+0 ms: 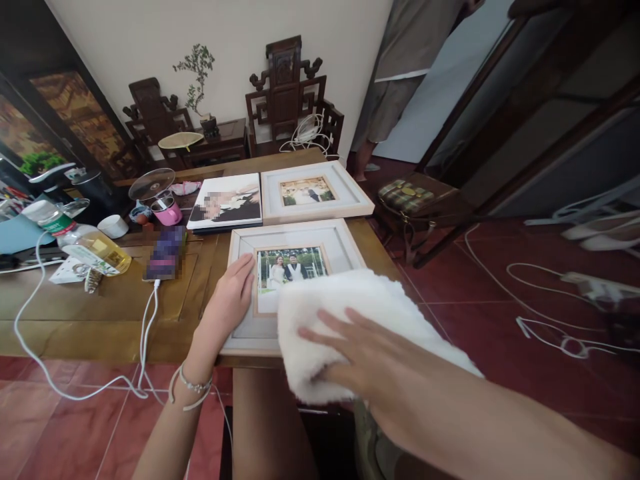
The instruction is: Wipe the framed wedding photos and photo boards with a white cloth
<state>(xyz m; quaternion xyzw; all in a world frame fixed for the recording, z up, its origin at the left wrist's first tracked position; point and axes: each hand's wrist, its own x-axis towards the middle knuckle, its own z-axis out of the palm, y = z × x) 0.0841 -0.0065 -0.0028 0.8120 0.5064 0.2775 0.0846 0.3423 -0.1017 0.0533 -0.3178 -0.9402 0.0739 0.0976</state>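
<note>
White cloth [393, 303] under the right hand [365, 360], near picture frame [273, 300] under both

The near picture frame lies flat at the near edge of the wooden table [100, 327]. The left hand [227, 300] rests on its left side, fingers close together and extended, their tips just beside the inner border of the photo. The right hand lies over the cloth with its fingers spread apart; the cloth comes between them and the frame, covering the near right part. How the right thumb sits in the folds cannot be told.

Counted: one cloth, two pale wooden frames and one photo panel [227, 200]. The far picture frame [317, 191] lies beyond the near one, and the panel touches or nearly touches its left side. Farther left are one phone [166, 250] with a white cable plugged in, one pink mug [167, 211], one white cup [113, 227] and one tilted bottle [93, 243] of yellow liquid.

Two carved chairs [286, 93] and one potted plant [197, 80] stand by the far wall. One plaid bag [407, 193] sits to the right, and one other person [420, 40] stands at the far right.
</note>
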